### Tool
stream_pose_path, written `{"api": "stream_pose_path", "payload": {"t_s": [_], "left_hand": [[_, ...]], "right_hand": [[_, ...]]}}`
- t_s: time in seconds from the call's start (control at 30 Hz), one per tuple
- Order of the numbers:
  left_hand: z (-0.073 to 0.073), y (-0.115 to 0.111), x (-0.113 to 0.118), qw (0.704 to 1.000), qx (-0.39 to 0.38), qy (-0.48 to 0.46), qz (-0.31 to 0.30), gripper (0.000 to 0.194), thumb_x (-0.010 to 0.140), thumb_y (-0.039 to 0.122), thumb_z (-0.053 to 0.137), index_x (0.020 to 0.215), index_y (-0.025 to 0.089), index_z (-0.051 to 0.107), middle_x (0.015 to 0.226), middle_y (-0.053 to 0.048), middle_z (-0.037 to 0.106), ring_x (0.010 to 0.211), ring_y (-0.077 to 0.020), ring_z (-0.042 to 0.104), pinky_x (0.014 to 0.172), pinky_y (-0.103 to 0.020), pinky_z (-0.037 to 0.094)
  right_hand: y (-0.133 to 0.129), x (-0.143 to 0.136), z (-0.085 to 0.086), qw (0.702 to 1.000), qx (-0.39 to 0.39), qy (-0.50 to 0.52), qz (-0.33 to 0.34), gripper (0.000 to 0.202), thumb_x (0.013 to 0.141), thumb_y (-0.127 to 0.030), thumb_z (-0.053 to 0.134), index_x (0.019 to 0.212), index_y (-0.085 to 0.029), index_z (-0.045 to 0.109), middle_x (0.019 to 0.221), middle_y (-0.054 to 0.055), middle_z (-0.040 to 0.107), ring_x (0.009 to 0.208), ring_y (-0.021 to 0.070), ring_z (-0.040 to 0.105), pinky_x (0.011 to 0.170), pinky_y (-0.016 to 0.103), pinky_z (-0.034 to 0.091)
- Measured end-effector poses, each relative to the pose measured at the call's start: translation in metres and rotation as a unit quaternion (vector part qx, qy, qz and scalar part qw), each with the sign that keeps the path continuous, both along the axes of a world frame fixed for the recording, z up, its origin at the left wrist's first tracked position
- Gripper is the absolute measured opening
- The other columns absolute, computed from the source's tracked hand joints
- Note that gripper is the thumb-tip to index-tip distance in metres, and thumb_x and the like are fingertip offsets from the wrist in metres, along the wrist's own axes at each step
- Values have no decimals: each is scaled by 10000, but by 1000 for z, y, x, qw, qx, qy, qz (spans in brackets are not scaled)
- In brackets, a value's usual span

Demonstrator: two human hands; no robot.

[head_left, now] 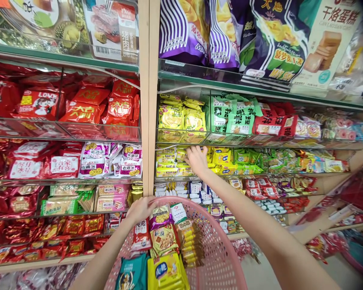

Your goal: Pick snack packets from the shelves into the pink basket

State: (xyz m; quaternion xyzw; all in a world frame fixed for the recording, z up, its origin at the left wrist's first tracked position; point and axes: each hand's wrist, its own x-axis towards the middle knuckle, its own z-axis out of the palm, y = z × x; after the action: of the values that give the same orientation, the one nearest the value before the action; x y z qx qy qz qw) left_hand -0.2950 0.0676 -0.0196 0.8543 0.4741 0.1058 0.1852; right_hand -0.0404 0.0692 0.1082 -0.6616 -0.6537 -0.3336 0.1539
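Gripping the upper-left rim of a round, perforated pink plastic basket (222, 237) at bottom centre, the left hand (141, 209) has its fingers curled over the edge. Mid-frame, the right hand (197, 160) reaches among glossy yellow snack packets (166, 166) on a shelf; whether it is clamped on one, I cannot tell. In the basket lie crinkled film packs: a bright yellow packet (166, 272) with a blue logo at the bottom, a teal packet (131, 274) left of it, ridged brown-and-yellow packets (192, 243) above right.
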Motion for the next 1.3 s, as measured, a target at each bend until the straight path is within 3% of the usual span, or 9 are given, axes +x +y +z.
{"api": "stream_pose_path", "payload": {"t_s": [0.53,0.67,0.83,0.93,1.0,1.03,1.2,1.3], "left_hand": [[-4,2,0,1000,15,-1,-7,555,841,613,249,1141,296,592,1090,-31,663,970,-244,615,776,-318,458],[-3,2,1,1000,21,7,-12,560,839,617,243,1135,299,597,1070,-33,669,977,-245,613,771,-312,456],[-3,3,4,999,23,21,-11,571,834,625,240,1140,300,597,1058,-26,672,966,-234,614,789,-307,456],[-3,4,5,999,25,26,-20,573,830,635,227,1123,319,604,1023,-11,680,942,-230,620,753,-301,460],[-3,5,5,999,28,29,-20,578,826,647,220,1123,334,605,1017,-4,680,926,-227,623,736,-300,462],[-4,5,6,999,29,31,-18,582,822,654,221,1124,337,604,1015,-4,680,920,-226,624,731,-298,463],[-7,7,6,998,42,33,-19,602,815,667,223,1125,320,604,1040,-11,676,921,-229,625,723,-298,467],[-8,8,6,998,44,34,-17,596,817,664,222,1131,327,599,1047,-6,675,930,-235,625,729,-308,470]], "right_hand": [[-13,3,-5,998,48,45,20,158,865,-261,475,952,-145,538,940,106,586,923,247,451,894,414,206],[-38,1,-1,996,59,57,47,165,868,-277,482,971,-154,521,950,91,595,937,237,458,900,399,195],[-91,-6,2,988,57,102,103,190,871,-326,486,975,-170,521,969,82,614,949,233,485,900,400,202],[-127,-13,-6,973,3,186,137,215,852,-385,506,932,-188,532,909,54,617,888,210,506,854,383,251],[-148,-19,-19,942,-92,283,157,233,823,-427,535,863,-197,535,816,16,604,788,173,507,773,334,305],[-158,-21,-26,912,-150,343,168,247,806,-443,550,831,-198,532,778,2,592,738,155,498,720,305,323],[-201,-28,-68,693,-391,572,199,301,695,-431,663,749,-178,508,755,-9,551,653,106,459,572,230,338],[-222,-35,-87,605,-486,606,173,343,624,-415,719,713,-166,501,689,-38,505,604,86,419,524,207,309]]}}
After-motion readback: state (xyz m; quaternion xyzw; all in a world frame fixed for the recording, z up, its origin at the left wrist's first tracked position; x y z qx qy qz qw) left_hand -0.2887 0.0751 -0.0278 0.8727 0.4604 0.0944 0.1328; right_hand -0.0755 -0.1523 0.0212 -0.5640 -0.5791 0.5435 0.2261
